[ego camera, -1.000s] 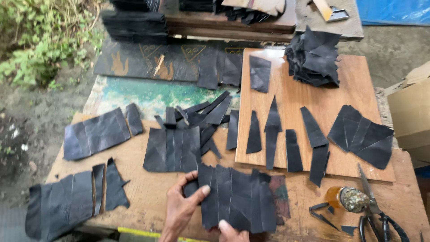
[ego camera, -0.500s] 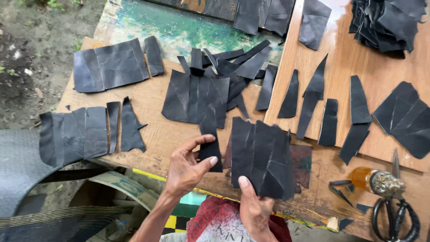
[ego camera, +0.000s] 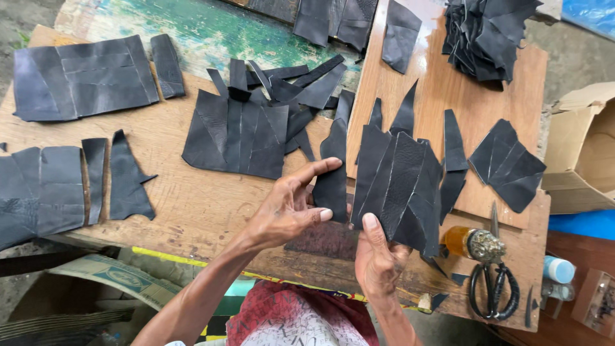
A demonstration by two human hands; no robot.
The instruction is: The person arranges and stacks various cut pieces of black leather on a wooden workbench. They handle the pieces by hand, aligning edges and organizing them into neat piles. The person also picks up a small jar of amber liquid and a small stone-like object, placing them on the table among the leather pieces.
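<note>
Leather panel [ego camera: 400, 186], black and stitched from strips, hangs above the worktop's [ego camera: 192, 198] near edge, pinched at its lower corner by the right hand [ego camera: 378, 256]. Left of the panel, the left hand [ego camera: 288, 208] nips a narrow black strip [ego camera: 333, 176]. Right of the panel sit an open cardboard box [ego camera: 580, 154], black scissors [ego camera: 493, 288] and an amber bottle [ego camera: 471, 242].

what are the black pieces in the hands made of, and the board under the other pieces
The joined black panel in the right hand looks like leather, or possibly a synthetic: matte, with pebbled grain and pale cut edges. The strip at the left hand looks the same. The board appears to be bare plywood, showing light wood grain.
</note>
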